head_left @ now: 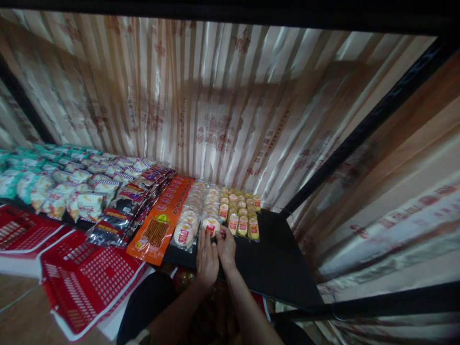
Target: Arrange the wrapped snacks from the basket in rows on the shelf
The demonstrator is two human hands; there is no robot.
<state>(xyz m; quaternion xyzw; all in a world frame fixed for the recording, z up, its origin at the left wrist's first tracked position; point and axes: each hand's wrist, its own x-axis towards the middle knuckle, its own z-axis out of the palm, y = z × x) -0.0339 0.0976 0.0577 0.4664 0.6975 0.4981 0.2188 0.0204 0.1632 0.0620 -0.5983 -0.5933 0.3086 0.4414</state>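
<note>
Both hands meet at the front of a black shelf (283,263). My left hand (206,258) and my right hand (226,247) pinch the front edge of a clear packet holding a round pale cake with a red label (211,224). That packet lies at the near end of a row of the same round cakes (199,201). Beside it on the right run rows of small yellow packets with red labels (241,211). An orange packet of snack sticks (158,230) lies to the left.
Dark foil packets (125,211) and white and green snack bags (61,187) fill the shelf further left. Two red plastic baskets (86,282) stand below at the left. Striped satin cloth (215,110) lines the back and right side. Black frame bars (362,129) edge the shelf.
</note>
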